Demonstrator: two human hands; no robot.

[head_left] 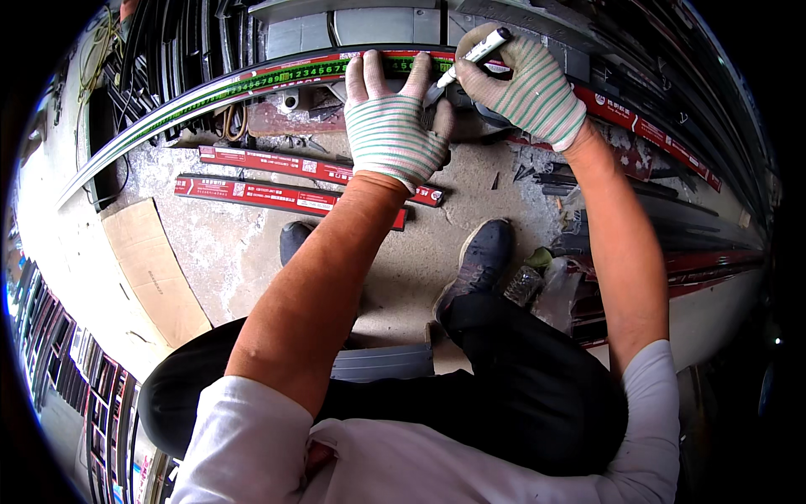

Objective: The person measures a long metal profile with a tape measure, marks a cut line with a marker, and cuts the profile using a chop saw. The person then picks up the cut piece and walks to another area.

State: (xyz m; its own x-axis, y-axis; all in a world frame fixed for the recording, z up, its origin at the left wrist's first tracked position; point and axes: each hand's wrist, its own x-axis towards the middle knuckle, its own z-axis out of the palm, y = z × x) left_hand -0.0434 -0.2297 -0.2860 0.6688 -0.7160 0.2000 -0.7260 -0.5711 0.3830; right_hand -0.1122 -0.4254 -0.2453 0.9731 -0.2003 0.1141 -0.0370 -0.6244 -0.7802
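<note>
My left hand [393, 126], in a white glove with green stripes, lies with spread fingers across a green tape measure blade [316, 70]. The blade runs along a long dark bar with a red label strip [621, 107], which looks curved in this view. My right hand [531, 88], gloved the same way, grips a white marker pen [476, 58] with a black end. The pen slants down to the left, its lower end close to the left fingertips and the bar. Whether the tip touches the bar I cannot tell.
Two red-labelled dark strips [277, 193] lie on the concrete floor by my shoes [488, 252]. A cardboard sheet [155, 273] is at the left. Dark metal profiles [180, 50] are stacked at the far left, with more along the right. Plastic wrapping [556, 294] lies right of my foot.
</note>
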